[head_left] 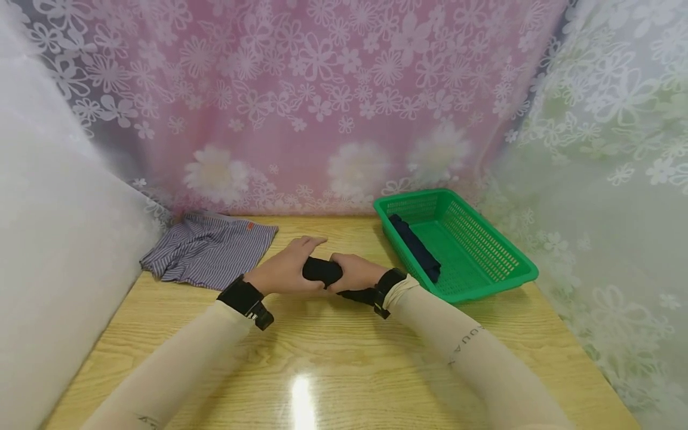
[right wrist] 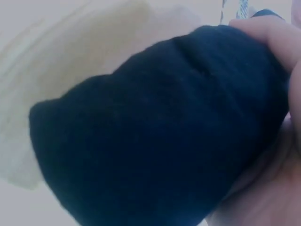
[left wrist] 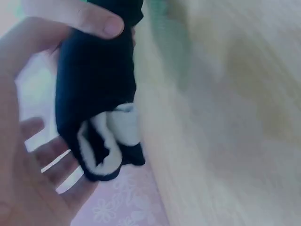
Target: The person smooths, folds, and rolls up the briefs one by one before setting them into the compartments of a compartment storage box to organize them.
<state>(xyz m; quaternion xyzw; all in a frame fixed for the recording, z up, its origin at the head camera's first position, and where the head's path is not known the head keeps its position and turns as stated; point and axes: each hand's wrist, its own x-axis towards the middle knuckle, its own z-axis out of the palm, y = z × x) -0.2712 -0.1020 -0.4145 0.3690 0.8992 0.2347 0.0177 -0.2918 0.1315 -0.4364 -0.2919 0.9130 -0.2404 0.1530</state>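
Observation:
Both hands hold a rolled-up dark garment (head_left: 321, 270) just above the table, near its middle. My left hand (head_left: 282, 269) curves round the left end, thumb on the near side and fingers on the far side. The right hand (head_left: 357, 273) grips the other end, and a dark part hangs under its wrist. At the roll's end in the left wrist view, whitish inner fabric (left wrist: 103, 141) shows among the dark layers. In the right wrist view, the dark cloth (right wrist: 155, 136) fills most of the picture and hides many of the fingers.
A grey-and-white striped garment (head_left: 215, 248) lies spread at the table's back left. The green plastic basket (head_left: 500, 254) stands at the right, with a dark navy rolled cloth (head_left: 416, 248) along its left side. Floral curtains (head_left: 344, 107) enclose the wooden table (head_left: 258, 370).

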